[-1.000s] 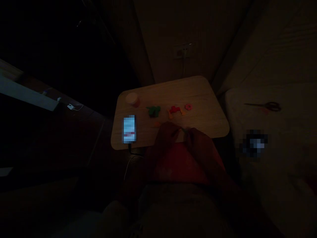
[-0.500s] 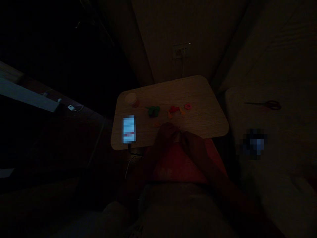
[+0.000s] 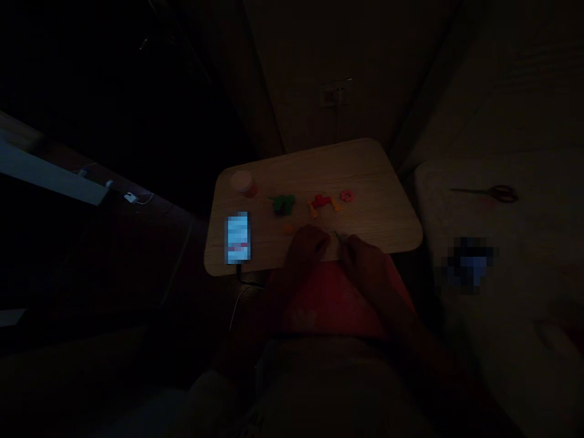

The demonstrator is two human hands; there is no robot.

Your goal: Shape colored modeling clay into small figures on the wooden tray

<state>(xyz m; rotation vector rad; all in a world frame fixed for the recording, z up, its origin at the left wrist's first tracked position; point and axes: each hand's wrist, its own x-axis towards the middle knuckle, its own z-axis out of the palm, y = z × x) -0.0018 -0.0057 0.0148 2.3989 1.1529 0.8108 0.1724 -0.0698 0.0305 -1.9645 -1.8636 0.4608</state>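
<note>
In the dim light, my left hand (image 3: 308,246) rests at the table's near edge with its fingers curled. A small reddish bit seems to show at its fingertips, but I cannot make out what it is. Just to its right, my right hand (image 3: 365,258) is closed around a thin pointed tool (image 3: 338,236), whose tip sticks out towards the upper left. Beyond the hands lie a red piece (image 3: 322,201), orange pieces (image 3: 336,205) beside it, a pink flower-shaped ring (image 3: 347,196) and a green leafy-looking piece (image 3: 283,204). A small orange lump (image 3: 288,229) sits left of my left hand.
On the wooden table (image 3: 378,231) are a lidded tub (image 3: 243,182) and a lit phone (image 3: 238,238) with a cable. Scissors (image 3: 502,193) and a blurred dark object (image 3: 469,264) lie on the pale surface to the right. A wall socket (image 3: 335,94) is behind the table.
My right hand has moved slightly right, away from my left hand, and the thin tool's tip now shows. My left hand has barely moved. The table pieces look unmoved.
</note>
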